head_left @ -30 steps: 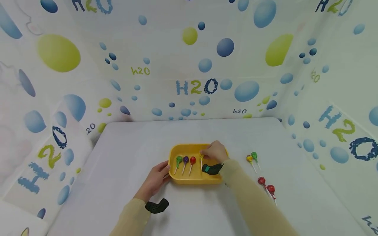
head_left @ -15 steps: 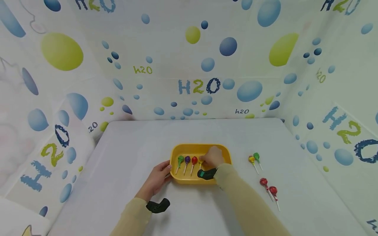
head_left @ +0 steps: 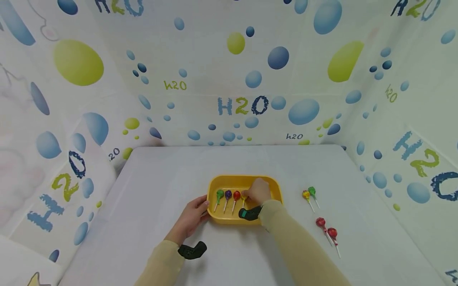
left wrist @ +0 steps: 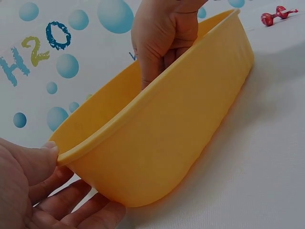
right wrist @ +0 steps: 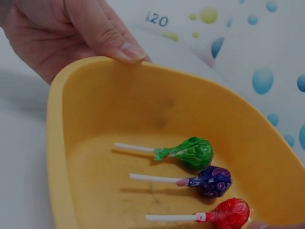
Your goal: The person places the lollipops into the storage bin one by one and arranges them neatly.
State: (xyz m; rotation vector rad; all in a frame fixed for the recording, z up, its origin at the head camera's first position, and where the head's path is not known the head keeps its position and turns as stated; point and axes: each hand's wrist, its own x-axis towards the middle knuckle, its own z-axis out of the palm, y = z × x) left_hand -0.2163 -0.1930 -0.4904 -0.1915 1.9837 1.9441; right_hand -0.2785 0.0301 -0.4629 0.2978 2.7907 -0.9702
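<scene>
My left hand (head_left: 191, 218) holds the left end of a yellow plastic tray (head_left: 229, 220), thumb on the rim and fingers against the outer wall, as the left wrist view shows. Inside lie a green lollipop (right wrist: 193, 152), a purple lollipop (right wrist: 214, 181) and a red lollipop (right wrist: 231, 213), side by side with sticks towards me. Just right of the red one, my right hand (head_left: 258, 191) reaches into the tray and pinches a yellow lollipop (head_left: 244, 197) by its head. That hand partly hides the lollipop's head and the tray's right part.
Right of the tray, a yellow lollipop (head_left: 306, 195) and a green lollipop (head_left: 312, 191) lie together on the white table (head_left: 161, 171). Nearer to me are two red lollipops, one left (head_left: 321, 222) and one right (head_left: 332, 232). A printed cloth (head_left: 200, 51) stands behind and at both sides.
My right hand has moved left inside the tray, bringing the yellow lollipop next to the red one, and then stayed there. My left hand keeps its hold on the tray.
</scene>
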